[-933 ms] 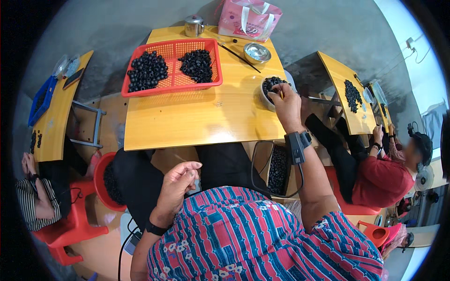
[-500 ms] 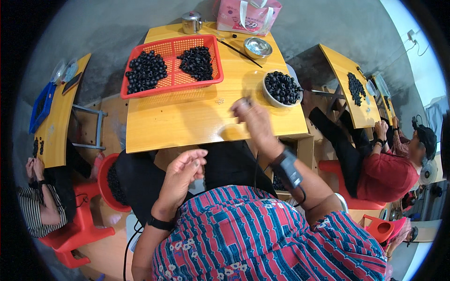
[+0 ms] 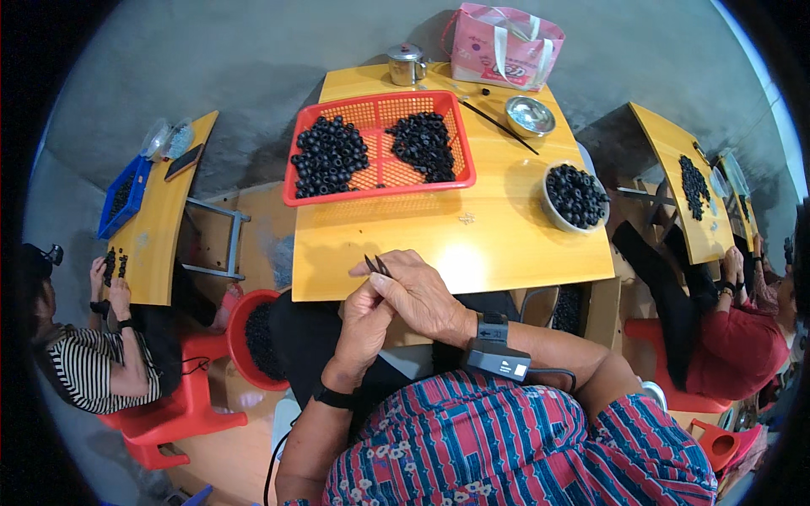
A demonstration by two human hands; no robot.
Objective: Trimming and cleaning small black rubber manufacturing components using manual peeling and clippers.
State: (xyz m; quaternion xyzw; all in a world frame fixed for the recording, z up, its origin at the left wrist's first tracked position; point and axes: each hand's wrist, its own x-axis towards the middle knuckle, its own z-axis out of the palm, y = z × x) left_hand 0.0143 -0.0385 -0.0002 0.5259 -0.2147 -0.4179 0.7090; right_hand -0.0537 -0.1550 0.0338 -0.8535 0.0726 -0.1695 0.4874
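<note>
Both hands meet just off the near edge of the yellow table (image 3: 363,240). My right hand (image 3: 426,299) is closed, and two thin dark points, like tips of black tweezers (image 3: 378,266), stick out beside its fingers. My left hand (image 3: 363,333) is closed with its fingertips against the right; whatever it pinches is hidden. On the table a red plastic basket (image 3: 384,196) holds two heaps of small black ring-like parts (image 3: 329,156). A white bowl (image 3: 553,211) at the right is full of similar black parts (image 3: 576,194). A few tiny pale bits (image 3: 467,218) lie between basket and bowl.
Along the back stand a metal mug (image 3: 407,66), a pink bag (image 3: 506,51) and a metal bowl (image 3: 530,118) beside a thin black stick (image 3: 499,126). A red tub (image 3: 240,346) of black parts sits by my left leg. People work at tables (image 3: 156,253) on either side.
My right hand has come back from over the table toward me and now meets my left hand. The view has shifted, so the table appears farther right and lower.
</note>
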